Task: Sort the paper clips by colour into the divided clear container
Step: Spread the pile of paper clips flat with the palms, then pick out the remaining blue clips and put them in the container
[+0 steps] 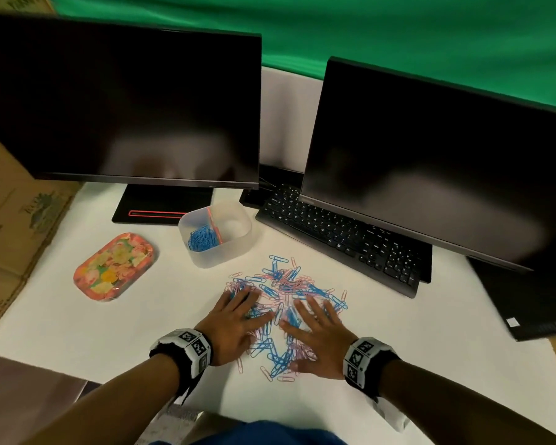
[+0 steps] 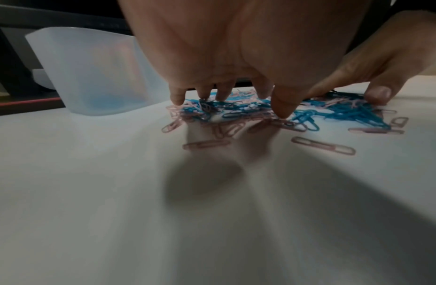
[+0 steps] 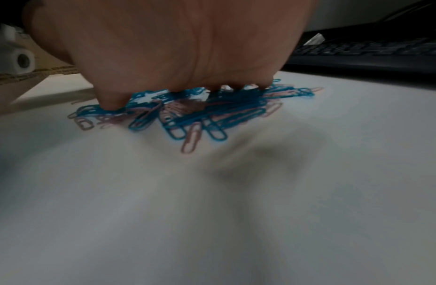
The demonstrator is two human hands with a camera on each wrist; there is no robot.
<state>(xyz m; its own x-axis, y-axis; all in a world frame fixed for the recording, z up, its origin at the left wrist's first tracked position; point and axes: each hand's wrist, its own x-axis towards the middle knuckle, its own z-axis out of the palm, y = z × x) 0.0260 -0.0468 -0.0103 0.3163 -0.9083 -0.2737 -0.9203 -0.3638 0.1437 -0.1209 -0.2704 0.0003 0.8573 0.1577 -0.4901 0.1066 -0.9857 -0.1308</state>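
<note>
A mixed pile of blue and pink paper clips [image 1: 286, 293] lies on the white table in front of me. My left hand [image 1: 238, 319] rests flat on the pile's left side, fingers spread. My right hand [image 1: 318, 329] lies flat on the right side, fingers also spread. In the left wrist view my left fingertips [image 2: 283, 111] touch the clips [image 2: 236, 110]. In the right wrist view my right fingers [image 3: 112, 102] press on the clips [image 3: 200, 113]. The divided clear container [image 1: 235, 248] stands just behind the pile, with blue clips [image 1: 203, 237] in its left compartment; the right compartment looks bare.
Two dark monitors [image 1: 119, 101] [image 1: 437, 162] stand at the back. A black keyboard [image 1: 341, 239] lies to the right of the container. A floral tin [image 1: 114, 266] sits at the left. Cardboard boxes [image 1: 10, 226] border the table's left edge.
</note>
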